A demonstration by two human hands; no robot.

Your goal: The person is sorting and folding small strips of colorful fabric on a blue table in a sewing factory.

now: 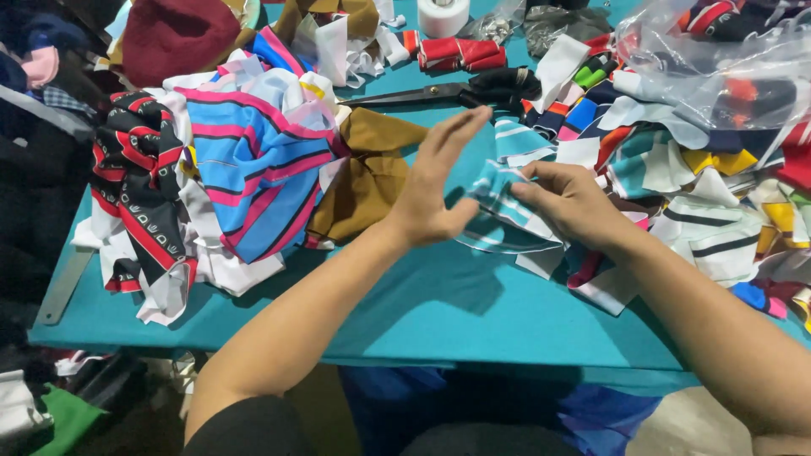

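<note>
Right fingers: the right hand [568, 198] has fingers curled and pinched shut on the teal-and-white striped fabric strip [505, 213], gripping it at its upper right fold.
Left fingers: the left hand [439, 181] has fingers straight and spread flat, thumb pressed to the strip's left edge; a flat press, not a closed grasp.
Strip position: lies at mid-table on the teal table [439, 304], between the two hands, partly lifted and folded over, with its lower edge touching the tabletop.
Progress, by judgement: one strip in hand, mid-fold or mid-smoothing; the rest looks unsorted.
Left pile: loose heap with a blue-and-pink striped cloth [253, 160] on top, a red-black-white patterned cloth [135, 186] at its left, a brown cloth [367, 173] at its right.
Right pile: jumbled mixed-colour scrap heap [701, 194], just beside the right wrist, seemingly untouched.
Tools: black scissors [460, 91] lie flat behind the hands, apart from both.
Packages: clear plastic bag [718, 59] at top right, crumpled, holding coloured pieces; white tape roll [443, 15] at the far edge, upright.
Labels, signs: none legible.
</note>
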